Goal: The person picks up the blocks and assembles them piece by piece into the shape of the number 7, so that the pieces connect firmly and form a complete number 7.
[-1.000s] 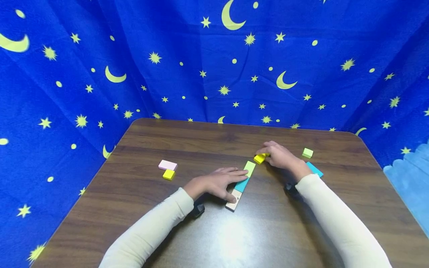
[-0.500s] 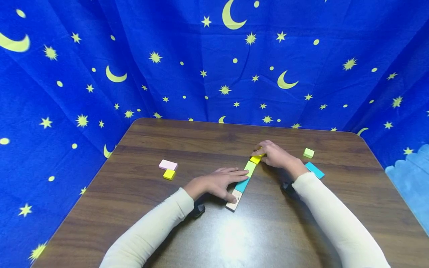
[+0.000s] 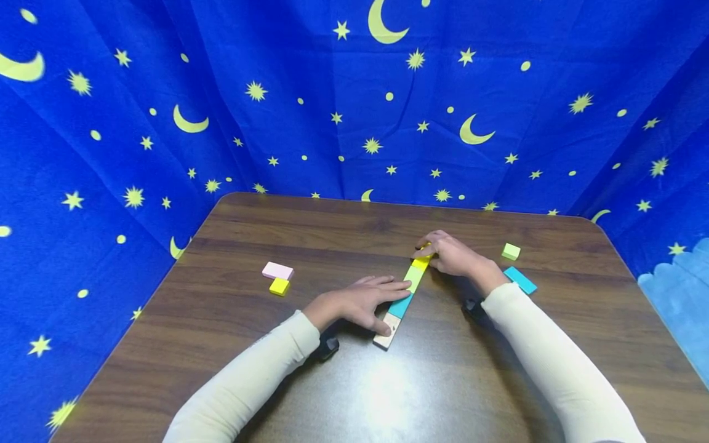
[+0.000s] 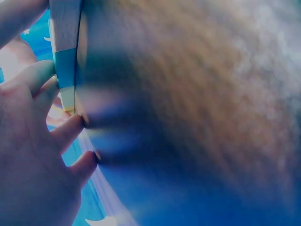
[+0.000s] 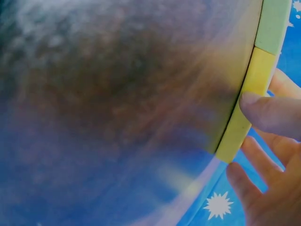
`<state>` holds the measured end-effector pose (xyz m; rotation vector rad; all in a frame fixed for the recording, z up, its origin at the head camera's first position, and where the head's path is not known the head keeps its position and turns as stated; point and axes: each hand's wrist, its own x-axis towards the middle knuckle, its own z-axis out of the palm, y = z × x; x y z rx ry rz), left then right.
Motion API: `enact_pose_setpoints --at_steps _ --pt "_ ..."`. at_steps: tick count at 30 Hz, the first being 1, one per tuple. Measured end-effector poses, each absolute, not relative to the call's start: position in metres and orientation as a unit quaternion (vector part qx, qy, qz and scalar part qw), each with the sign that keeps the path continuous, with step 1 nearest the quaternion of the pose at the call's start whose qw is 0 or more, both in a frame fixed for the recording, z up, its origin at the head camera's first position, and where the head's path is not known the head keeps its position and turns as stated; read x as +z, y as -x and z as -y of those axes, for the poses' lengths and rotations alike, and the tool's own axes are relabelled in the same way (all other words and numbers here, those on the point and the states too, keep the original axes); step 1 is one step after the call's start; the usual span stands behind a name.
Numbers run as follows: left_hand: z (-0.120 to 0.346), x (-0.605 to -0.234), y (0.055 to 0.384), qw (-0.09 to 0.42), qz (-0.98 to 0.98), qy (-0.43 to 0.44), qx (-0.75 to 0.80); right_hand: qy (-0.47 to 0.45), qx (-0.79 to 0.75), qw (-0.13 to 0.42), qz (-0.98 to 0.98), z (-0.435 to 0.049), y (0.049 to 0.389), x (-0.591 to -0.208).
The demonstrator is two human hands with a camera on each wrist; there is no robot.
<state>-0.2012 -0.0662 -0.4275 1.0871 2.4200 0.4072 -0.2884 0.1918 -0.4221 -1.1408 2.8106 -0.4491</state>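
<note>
A straight row of flat blocks runs away from me near the table's middle: a pale wood block [image 3: 384,342] closest, then a teal block [image 3: 399,307], a light green block [image 3: 413,276] and a yellow block [image 3: 421,263] at the far end. My right hand [image 3: 451,255] pinches the yellow block, thumb on its near side and fingers opposite. In the right wrist view the yellow block [image 5: 233,139] sits end to end with the green block [image 5: 273,28]. My left hand [image 3: 362,301] lies spread beside the row, thumb on the wood block, index fingertip at the teal-green joint.
On the left of the brown table [image 3: 221,344] lie a pink block [image 3: 277,271] and a small yellow block [image 3: 279,287]. To the right are a small green block [image 3: 511,251] and a blue block [image 3: 520,280] beside my right forearm. A blue star-patterned curtain [image 3: 310,123] surrounds the table.
My right hand has moved left with the yellow block, bringing it from apart on the right to the row's far end, in line with the green block. My left hand has stayed in place.
</note>
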Motion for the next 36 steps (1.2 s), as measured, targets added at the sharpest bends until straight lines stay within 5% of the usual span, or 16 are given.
enact_pose_setpoints --at_steps 24,36 --pt "0.066 -0.426 0.2 0.228 -0.876 -0.399 0.146 0.379 -0.14 0.035 -0.914 -0.19 0.287 -0.421" --pt "0.065 -0.427 0.2 0.215 -0.879 -0.403 0.136 0.395 -0.177 -0.047 -0.9 -0.221 0.273 -0.404"
